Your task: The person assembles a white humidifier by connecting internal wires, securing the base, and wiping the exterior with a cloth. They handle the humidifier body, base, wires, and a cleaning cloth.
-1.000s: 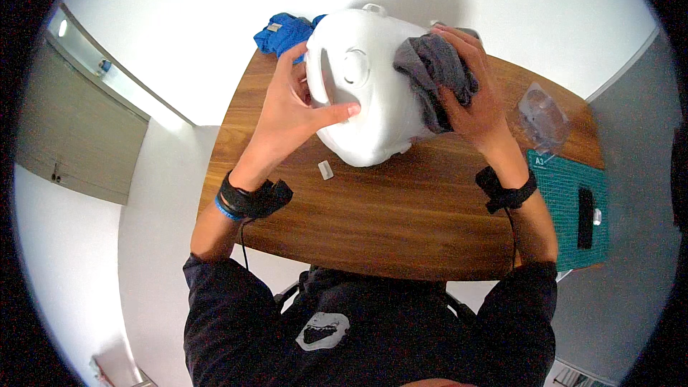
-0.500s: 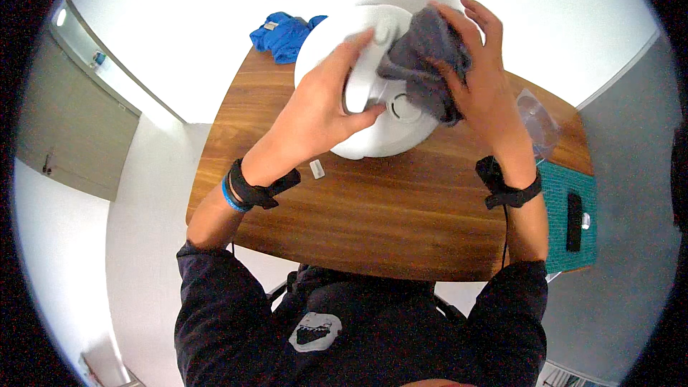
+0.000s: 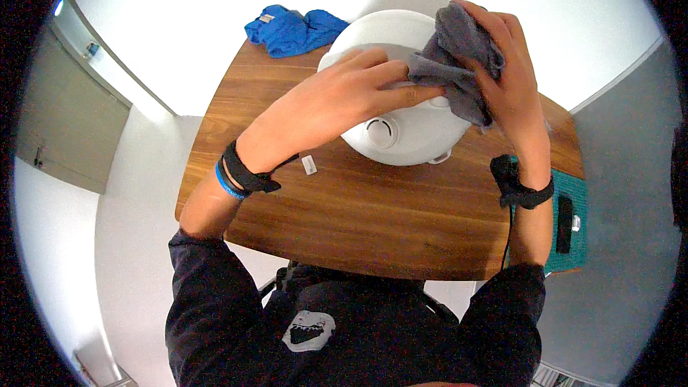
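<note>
A white, round-lidded appliance (image 3: 396,29), which looks like a rice cooker, stands on the wooden table. A round vent (image 3: 380,131) sits on the near part of its lid. My right hand (image 3: 510,64) is closed round a bunched grey cloth (image 3: 466,39) over the lid's right side. My left hand (image 3: 358,86) reaches across the lid with its fingers curled. Its thumb and forefinger meet the cloth's left corner and appear to pinch it. The part of the lid under my left hand and the cloth is hidden.
A crumpled blue cloth (image 3: 294,32) lies at the table's back left. A small white tag (image 3: 309,165) rests on the wooden table (image 3: 373,222) near my left wrist. To the right is a teal mat (image 3: 573,193) with a black strip (image 3: 565,224) on it. A white wall (image 3: 215,0) rises behind.
The appliance has turned and shifted right, bringing its vent nearer to me. My left hand has left the lid's handle and moved right to the cloth. The right hand has moved slightly right with the cloth.
</note>
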